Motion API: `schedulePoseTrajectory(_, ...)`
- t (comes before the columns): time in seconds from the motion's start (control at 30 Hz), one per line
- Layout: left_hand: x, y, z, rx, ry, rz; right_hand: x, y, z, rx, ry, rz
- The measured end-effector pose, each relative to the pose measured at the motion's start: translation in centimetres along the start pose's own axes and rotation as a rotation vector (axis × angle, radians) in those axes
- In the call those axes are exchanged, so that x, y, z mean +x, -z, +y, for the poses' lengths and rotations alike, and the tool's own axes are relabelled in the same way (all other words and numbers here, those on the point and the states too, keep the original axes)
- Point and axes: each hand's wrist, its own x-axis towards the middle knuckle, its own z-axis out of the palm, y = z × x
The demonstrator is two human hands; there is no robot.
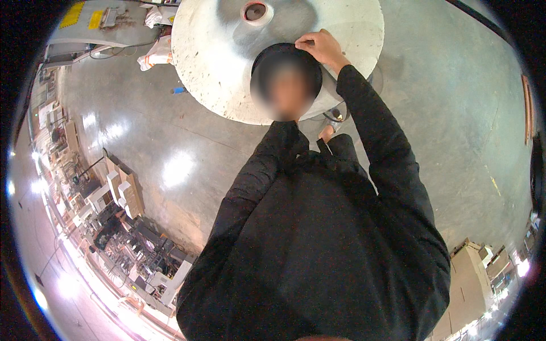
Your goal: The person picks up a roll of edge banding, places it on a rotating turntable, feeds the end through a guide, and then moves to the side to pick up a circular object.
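A large white round disc (205, 74), speckled with dark marks, lies before me, with a raised white hub with a dark centre (255, 12) near its far part. Over its near part is a black round piece (263, 54), mostly covered by a blurred patch. My right hand (323, 48) reaches to this piece's far right edge. Its thumb and fingers are closed together at the rim. My left hand (287, 94) is over the middle of the black piece. The blur hides its fingers and anything in them. Black sleeves cover both arms.
Grey concrete floor surrounds the disc. White bags (156, 54) and a short blue tube (178, 90) lie to its left. A machine panel with yellow labels (95, 20) stands at the far left. Cluttered equipment (133, 250) fills the lower left; cardboard boxes (466, 278) are at the lower right.
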Motion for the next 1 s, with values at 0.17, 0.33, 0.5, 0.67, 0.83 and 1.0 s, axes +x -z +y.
schedulePoseTrajectory(0.17, -1.1, 3.7, -4.4, 0.108, -0.404, -0.141, -1.1, -0.4, 1.1, -0.038, -0.048, 0.005)
schedulePoseTrajectory(0.33, -1.3, 2.8, -4.8, 0.037, -0.297, -0.029, -0.5, -0.3, 0.4, 0.019, 0.001, 0.034)
schedulePoseTrajectory(0.5, -1.5, 3.5, -4.6, -0.050, -0.264, -0.023, -0.4, -0.8, 0.6, -0.013, 0.009, 0.045)
schedulePoseTrajectory(0.67, -0.2, 4.7, -4.9, -0.096, -0.202, -0.186, -0.8, -0.7, 0.5, -0.005, 0.028, 0.054)
schedulePoseTrajectory(0.83, 1.0, 5.0, -2.5, -0.064, 0.057, -0.365, -0.7, -0.7, 0.8, 0.005, 0.030, 0.027)
schedulePoseTrajectory(1.0, 1.9, 2.4, 1.2, -0.118, 0.320, -0.207, -0.3, -1.0, 2.2, 0.045, 0.003, 0.007)
